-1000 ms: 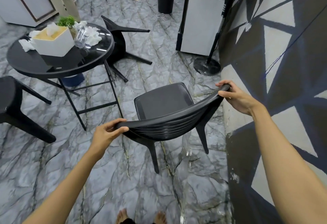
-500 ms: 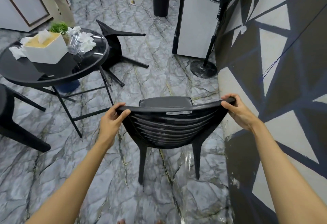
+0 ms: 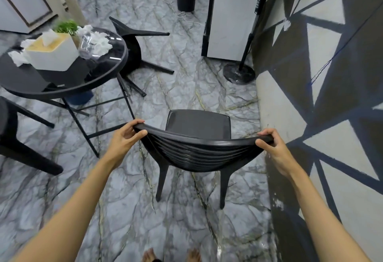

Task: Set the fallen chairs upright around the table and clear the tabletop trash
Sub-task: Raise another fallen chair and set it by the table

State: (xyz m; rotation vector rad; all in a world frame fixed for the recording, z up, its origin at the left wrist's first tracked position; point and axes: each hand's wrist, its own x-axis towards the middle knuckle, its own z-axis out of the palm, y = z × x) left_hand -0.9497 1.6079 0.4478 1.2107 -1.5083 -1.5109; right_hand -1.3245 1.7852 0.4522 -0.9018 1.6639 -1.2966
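Head cam: my left hand [image 3: 122, 140] and right hand [image 3: 274, 147] both curled tight round top rail of chair [image 3: 196, 149], upright, near wall [image 3: 331, 75], apart from table [image 3: 62, 91]. Risk imo: shoving forward clips table leg, topples tissue box [image 3: 53, 54]. Second chair [image 3: 134, 48] on its side behind table, crumpled tissues [image 3: 99, 41] on top.

The chair [image 3: 199, 152] looks like black moulded plastic, smooth, with a soft shine on the ribbed back; its seat is more matt. The worktop [image 3: 103, 75] is round, dark and glossy like glass, on thin matt black metal legs. The floor [image 3: 186, 87] is polished grey marble-look tile with a wet-looking gloss. The tissues [image 3: 99, 42] are white crumpled paper. The box [image 3: 56, 58] is matt white with a pale wood-like top. The wall [image 3: 331, 116] is rough painted plaster.
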